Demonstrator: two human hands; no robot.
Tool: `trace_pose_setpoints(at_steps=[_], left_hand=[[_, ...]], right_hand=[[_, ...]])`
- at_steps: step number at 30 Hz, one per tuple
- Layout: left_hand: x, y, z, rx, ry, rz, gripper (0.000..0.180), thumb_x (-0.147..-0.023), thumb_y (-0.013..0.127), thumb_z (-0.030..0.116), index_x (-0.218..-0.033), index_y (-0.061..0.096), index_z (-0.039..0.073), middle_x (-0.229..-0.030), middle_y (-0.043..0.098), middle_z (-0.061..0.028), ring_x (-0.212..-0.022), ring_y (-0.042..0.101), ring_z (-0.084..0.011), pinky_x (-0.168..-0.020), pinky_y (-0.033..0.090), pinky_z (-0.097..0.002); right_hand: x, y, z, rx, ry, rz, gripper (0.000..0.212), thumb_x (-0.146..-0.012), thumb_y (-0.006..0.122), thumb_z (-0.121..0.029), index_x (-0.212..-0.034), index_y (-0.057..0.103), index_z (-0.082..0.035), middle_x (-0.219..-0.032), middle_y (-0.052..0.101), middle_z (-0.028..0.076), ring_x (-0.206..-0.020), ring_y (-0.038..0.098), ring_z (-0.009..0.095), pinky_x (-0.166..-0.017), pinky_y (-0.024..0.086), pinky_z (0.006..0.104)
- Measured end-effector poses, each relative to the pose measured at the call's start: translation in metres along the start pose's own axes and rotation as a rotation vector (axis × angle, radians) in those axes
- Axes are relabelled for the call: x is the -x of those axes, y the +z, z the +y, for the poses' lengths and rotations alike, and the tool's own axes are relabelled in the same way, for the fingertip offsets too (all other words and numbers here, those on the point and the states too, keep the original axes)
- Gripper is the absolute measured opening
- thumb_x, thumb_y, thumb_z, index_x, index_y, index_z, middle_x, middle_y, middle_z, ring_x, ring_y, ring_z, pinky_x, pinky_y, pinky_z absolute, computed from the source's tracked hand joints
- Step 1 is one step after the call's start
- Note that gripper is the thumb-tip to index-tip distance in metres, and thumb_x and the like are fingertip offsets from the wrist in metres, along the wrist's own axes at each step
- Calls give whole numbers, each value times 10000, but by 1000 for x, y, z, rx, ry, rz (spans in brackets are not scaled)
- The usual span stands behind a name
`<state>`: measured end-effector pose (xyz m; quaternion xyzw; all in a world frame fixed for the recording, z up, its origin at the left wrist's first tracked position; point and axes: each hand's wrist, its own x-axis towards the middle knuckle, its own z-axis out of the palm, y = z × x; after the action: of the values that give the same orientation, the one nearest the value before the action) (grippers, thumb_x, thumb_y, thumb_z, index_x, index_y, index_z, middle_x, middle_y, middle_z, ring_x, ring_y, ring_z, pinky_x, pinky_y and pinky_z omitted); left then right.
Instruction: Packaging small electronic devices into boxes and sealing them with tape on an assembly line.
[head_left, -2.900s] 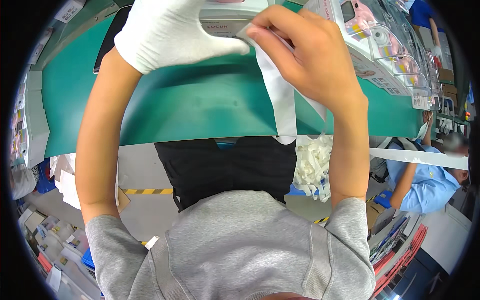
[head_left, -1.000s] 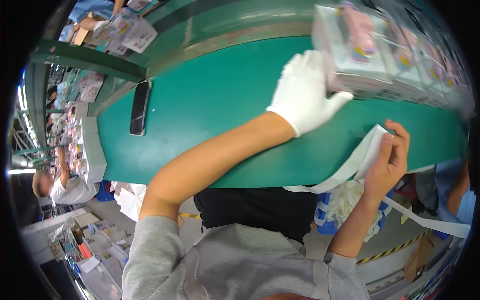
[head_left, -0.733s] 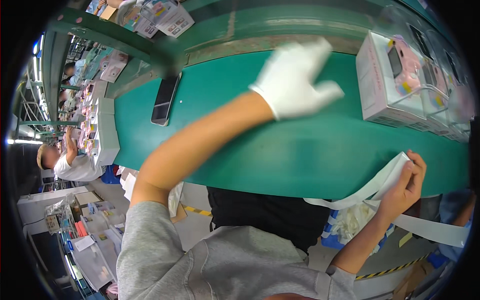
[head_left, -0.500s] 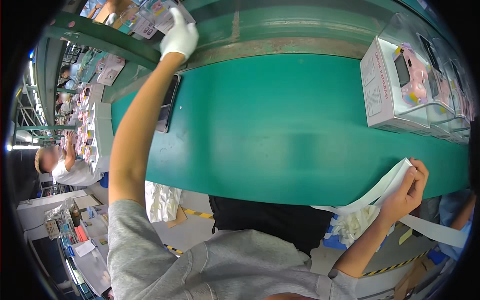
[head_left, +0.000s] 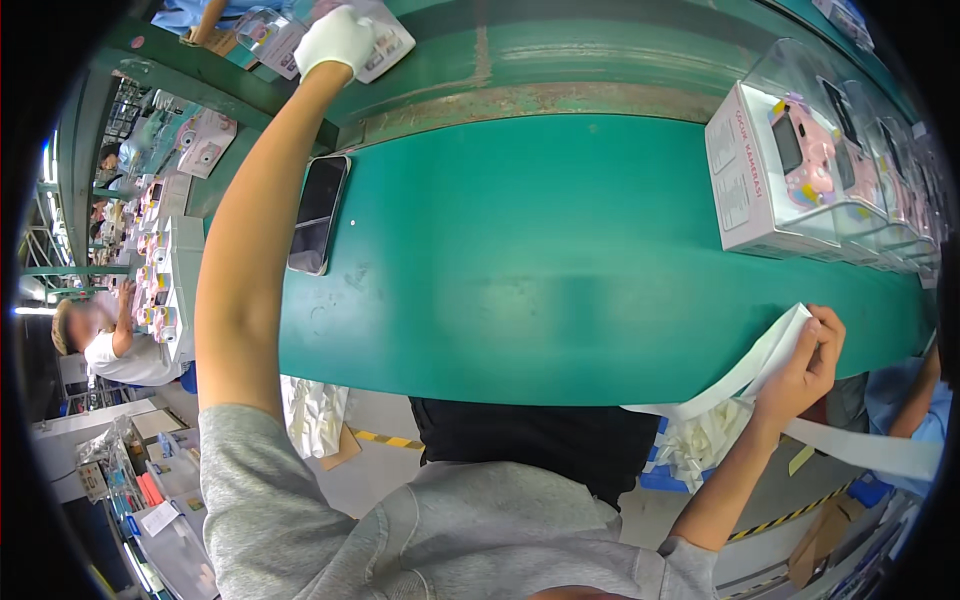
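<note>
My left hand [head_left: 337, 45], in a white glove, reaches to the far left with its fingers curled over a boxed toy camera [head_left: 388, 45]. The glove hides most of that box; a pale printed side shows. At the near right, my bare right hand [head_left: 808, 362] pinches a long white strip [head_left: 745, 375], which looks like tape or ribbon. From the pinch, the strip droops left over the table's front edge. Another length of white strip [head_left: 870, 450] runs off to the right, below the hand.
A row of boxed pink toy cameras [head_left: 770, 170] under clear covers stands at the right of the green table [head_left: 500, 250]. A phone [head_left: 320, 215] lies at the left. Below the edge is a blue bin [head_left: 665, 478] with crumpled white strips. Co-workers sit left [head_left: 110, 345] and right [head_left: 915, 400].
My left hand's raised finger has curled down onto the box, which now shows further right. My right hand keeps its pinch on the strip. The whole view has shifted slightly.
</note>
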<state>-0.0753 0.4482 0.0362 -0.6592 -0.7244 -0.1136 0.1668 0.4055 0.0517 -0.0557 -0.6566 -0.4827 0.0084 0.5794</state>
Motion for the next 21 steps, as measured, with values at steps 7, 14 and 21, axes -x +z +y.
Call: trace_pose_setpoints(at_steps=[7, 14, 21], left_hand=[[134, -83, 44, 314, 282, -38, 285, -923, 563, 354, -980, 723, 124, -891, 726, -190, -890, 702, -392, -804, 549, -476], [282, -143, 72, 515, 422, 30, 128, -852, 727, 141, -970, 711, 95, -716, 670, -145, -664, 639, -337, -643, 523, -408], [380, -175, 90, 1438, 518, -159, 401, -787, 752, 18, -1182, 687, 51, -909, 659, -77, -802, 608, -218, -700, 478, -315]], right_hand=[[-2, 0, -3, -21, -11, 0, 175, -1021, 575, -69, -868, 585, 16, -1057, 642, 79, -990, 579, 169, -911, 444, 290], [27, 2, -82, -368, 59, -289, 173, -1013, 604, -92, -857, 560, -31, -864, 569, 26, -735, 462, 96, -679, 371, 240], [74, 59, -154, -828, -233, -427, 101, -907, 720, -22, -867, 630, -2, -696, 587, 67, -613, 471, 135, -536, 341, 274]])
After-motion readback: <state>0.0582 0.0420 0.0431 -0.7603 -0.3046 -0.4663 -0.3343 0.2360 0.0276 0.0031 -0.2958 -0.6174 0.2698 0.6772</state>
